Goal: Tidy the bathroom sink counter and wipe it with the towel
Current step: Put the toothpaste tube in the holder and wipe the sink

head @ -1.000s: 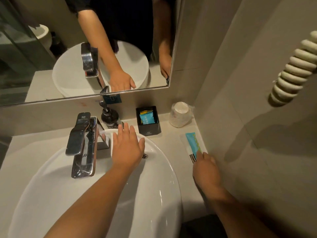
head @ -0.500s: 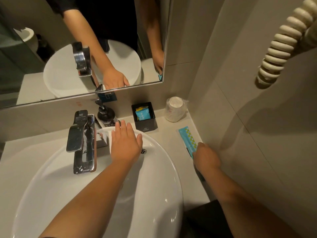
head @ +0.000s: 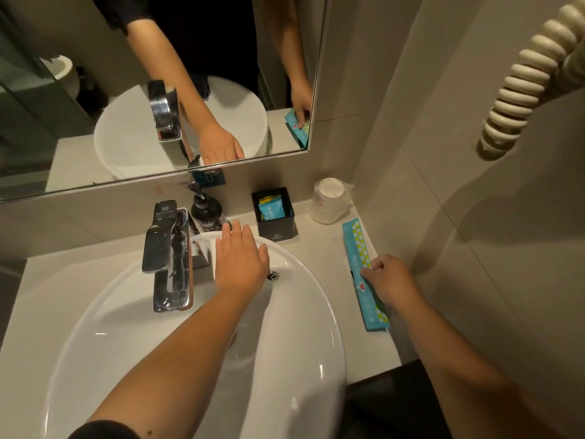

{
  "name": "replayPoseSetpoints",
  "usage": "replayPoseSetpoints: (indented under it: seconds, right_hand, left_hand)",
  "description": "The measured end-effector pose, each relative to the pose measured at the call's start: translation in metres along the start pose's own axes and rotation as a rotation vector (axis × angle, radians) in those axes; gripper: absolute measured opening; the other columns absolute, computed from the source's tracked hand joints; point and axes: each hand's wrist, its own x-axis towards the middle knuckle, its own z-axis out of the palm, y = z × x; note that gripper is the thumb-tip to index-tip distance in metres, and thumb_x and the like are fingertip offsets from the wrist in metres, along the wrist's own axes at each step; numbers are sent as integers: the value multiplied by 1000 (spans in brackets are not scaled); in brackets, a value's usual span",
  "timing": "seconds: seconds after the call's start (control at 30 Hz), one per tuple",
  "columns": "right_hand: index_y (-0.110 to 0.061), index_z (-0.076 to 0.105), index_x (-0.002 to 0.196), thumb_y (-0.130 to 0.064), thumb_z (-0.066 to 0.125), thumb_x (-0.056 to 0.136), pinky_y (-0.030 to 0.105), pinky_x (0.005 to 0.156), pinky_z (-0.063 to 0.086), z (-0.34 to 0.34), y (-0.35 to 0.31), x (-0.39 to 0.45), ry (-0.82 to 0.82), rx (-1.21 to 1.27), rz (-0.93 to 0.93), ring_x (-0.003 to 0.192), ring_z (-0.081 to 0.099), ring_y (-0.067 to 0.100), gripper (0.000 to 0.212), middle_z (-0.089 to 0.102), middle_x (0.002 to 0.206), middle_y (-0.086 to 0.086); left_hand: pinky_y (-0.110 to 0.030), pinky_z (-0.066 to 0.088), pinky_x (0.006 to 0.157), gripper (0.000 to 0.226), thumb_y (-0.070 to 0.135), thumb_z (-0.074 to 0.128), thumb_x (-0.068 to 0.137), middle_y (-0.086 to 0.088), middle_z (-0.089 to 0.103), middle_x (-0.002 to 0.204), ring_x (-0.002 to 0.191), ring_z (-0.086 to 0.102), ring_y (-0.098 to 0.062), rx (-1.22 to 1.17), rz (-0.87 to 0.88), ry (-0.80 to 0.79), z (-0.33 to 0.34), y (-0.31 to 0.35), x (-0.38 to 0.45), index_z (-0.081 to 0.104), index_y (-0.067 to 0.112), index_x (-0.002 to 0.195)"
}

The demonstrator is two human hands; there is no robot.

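At the right edge of the counter (head: 319, 258), your right hand (head: 391, 282) is curled over the middle of a long blue sachet (head: 364, 270), fingers pinching it along its near side; the packet lies lengthwise just beside the tiled wall (head: 474, 217), likely being picked up for tidying away. Your left hand (head: 242, 259) lies flat, fingers together, on the back rim of the white basin (head: 300, 343), probably bracing you as you lean across. Just left of that hand stands the chrome tap (head: 167, 258); beyond its fingertips sit a dark soap pump (head: 204, 207) and a black square caddy (head: 275, 213) holding another blue sachet. Beyond your right hand, a wrapped cup (head: 329, 201) stands upside down in the corner. No towel is visible, so wiping appears not yet begun. Pale stone counter, a mirror (head: 126, 90) behind, a coiled cream cord (head: 522, 83) on the wall to the right.
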Motion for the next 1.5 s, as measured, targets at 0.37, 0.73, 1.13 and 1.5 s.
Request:
replayPoseSetpoints:
  seconds: [0.37, 0.73, 1.13, 1.5]
  right_hand:
    - [-19, 62, 72, -16, 63, 89, 28, 49, 43, -7, -162, -14, -224, 499, -406, 52, 51, 16, 18, 58, 57, 0]
    - [-16, 69, 79, -18, 66, 87, 31, 67, 48, 62, -192, 50, -141, 293, -540, 68, 57, 14, 9, 66, 74, -1]
    - [-17, 70, 66, -35, 64, 86, 37, 65, 54, 88, -171, 69, -168, -254, -467, 73, 66, 27, 28, 72, 75, 6]
    - [-10, 64, 80, -24, 50, 91, 35, 62, 46, 13, -102, 28, 138, -155, -355, 68, 55, 30, 24, 65, 77, 10]
  left_hand:
    - [-22, 49, 71, 15, 26, 55, 95, 5, 69, 88, 80, 64, -9, -1099, -77, 180, -103, 81, 18, 68, 19, 92]
    - [-30, 48, 71, 16, 27, 59, 92, 4, 71, 83, 79, 63, -15, -866, -198, 259, -77, 45, 77, 72, 17, 91]
    - [-42, 53, 78, 19, 33, 55, 93, -4, 64, 105, 90, 61, -23, -463, -253, 105, -36, 27, 81, 70, 23, 98]
    - [-41, 46, 90, 31, 35, 40, 98, -4, 62, 111, 104, 57, -23, -595, -320, 258, -33, 28, 23, 61, 16, 112]
